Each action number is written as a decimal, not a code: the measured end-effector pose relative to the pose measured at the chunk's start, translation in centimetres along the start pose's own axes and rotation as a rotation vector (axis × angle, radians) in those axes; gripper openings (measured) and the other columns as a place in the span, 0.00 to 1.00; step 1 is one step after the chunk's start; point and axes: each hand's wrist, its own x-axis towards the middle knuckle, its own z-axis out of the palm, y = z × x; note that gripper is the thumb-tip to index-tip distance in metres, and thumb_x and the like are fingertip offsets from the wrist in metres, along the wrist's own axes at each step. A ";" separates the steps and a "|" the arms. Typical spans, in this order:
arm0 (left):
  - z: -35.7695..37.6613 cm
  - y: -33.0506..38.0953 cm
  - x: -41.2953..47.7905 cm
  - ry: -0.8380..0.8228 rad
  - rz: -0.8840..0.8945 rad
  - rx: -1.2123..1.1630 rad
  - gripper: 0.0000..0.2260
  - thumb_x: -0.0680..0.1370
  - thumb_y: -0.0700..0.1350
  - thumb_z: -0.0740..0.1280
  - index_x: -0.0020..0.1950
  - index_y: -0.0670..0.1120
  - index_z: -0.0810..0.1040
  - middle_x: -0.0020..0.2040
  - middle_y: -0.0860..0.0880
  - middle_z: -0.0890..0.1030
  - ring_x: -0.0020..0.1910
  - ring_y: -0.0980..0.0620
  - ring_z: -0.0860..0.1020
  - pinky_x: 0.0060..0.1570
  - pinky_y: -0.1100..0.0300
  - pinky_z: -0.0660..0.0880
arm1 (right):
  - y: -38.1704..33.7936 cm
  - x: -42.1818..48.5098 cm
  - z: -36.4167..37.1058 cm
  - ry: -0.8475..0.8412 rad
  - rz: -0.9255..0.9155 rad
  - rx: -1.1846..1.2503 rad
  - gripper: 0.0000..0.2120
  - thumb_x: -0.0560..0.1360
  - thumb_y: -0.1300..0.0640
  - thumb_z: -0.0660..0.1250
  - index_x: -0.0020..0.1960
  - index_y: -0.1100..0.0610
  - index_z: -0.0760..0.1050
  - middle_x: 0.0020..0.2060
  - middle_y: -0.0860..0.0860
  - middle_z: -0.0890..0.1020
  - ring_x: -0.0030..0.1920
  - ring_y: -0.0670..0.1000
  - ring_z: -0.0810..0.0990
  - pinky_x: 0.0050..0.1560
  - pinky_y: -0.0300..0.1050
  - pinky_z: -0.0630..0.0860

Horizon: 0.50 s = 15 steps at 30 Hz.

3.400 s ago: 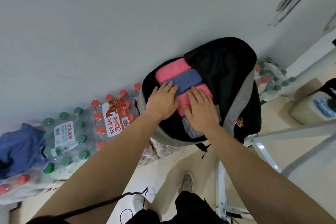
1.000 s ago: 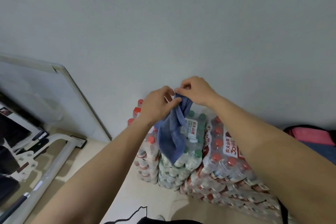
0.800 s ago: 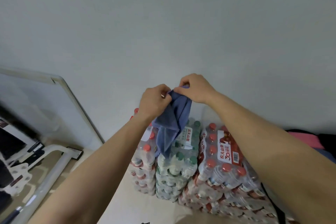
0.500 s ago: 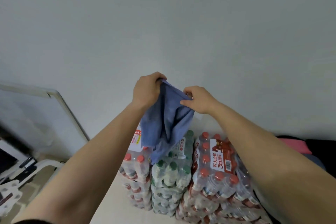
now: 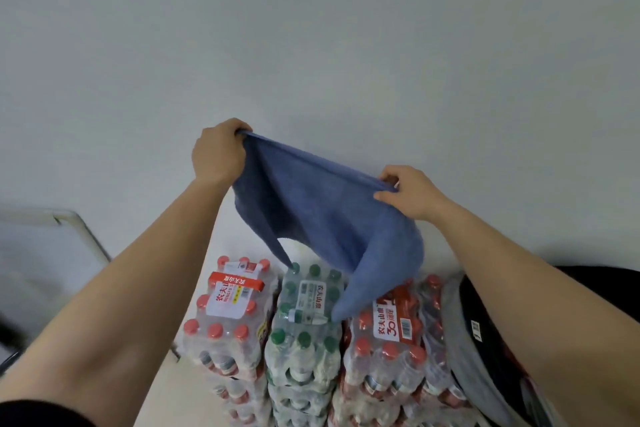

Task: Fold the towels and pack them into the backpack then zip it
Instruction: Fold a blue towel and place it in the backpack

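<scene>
A blue towel (image 5: 322, 215) hangs spread in the air in front of the wall, its lower corners drooping onto the bottle packs. My left hand (image 5: 217, 152) grips its upper left corner, held higher. My right hand (image 5: 408, 192) pinches the upper right corner, lower and further right. The black and grey backpack (image 5: 481, 350) shows at the lower right, mostly behind my right forearm; its inside is hidden.
Shrink-wrapped packs of water bottles are stacked under the towel against the wall: red-capped packs (image 5: 228, 315) (image 5: 388, 329) and a green-capped pack (image 5: 308, 315) between them. A white-framed board (image 5: 65, 218) leans at the left. The plain grey wall (image 5: 311, 45) fills the upper view.
The towel was bunched between both hands close together; my hands have moved apart, the left up and leftwards, the right rightwards, and the towel is now stretched open.
</scene>
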 end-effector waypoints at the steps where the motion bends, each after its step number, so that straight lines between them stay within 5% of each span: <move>1: 0.0 -0.4 0.2 -0.014 -0.013 0.024 0.16 0.77 0.42 0.56 0.52 0.56 0.81 0.49 0.49 0.83 0.44 0.44 0.78 0.40 0.55 0.73 | 0.2 0.1 -1.1 0.020 0.005 0.007 0.06 0.71 0.57 0.75 0.44 0.53 0.78 0.38 0.49 0.80 0.38 0.48 0.76 0.37 0.36 0.69; 10: 5.1 -1.8 -5.1 -0.235 -0.010 0.090 0.12 0.80 0.46 0.58 0.55 0.55 0.80 0.53 0.48 0.82 0.48 0.43 0.78 0.42 0.56 0.72 | 4.7 -2.2 -2.7 0.025 0.076 -0.081 0.02 0.76 0.57 0.69 0.47 0.54 0.80 0.43 0.52 0.81 0.44 0.53 0.79 0.43 0.40 0.71; 15: 5.3 -1.5 -5.0 -0.148 -0.009 0.011 0.10 0.80 0.49 0.60 0.55 0.55 0.80 0.51 0.50 0.83 0.49 0.44 0.79 0.43 0.56 0.72 | 4.4 -1.5 -4.4 0.227 0.091 -0.058 0.05 0.76 0.50 0.69 0.44 0.50 0.79 0.41 0.48 0.82 0.43 0.50 0.78 0.45 0.45 0.73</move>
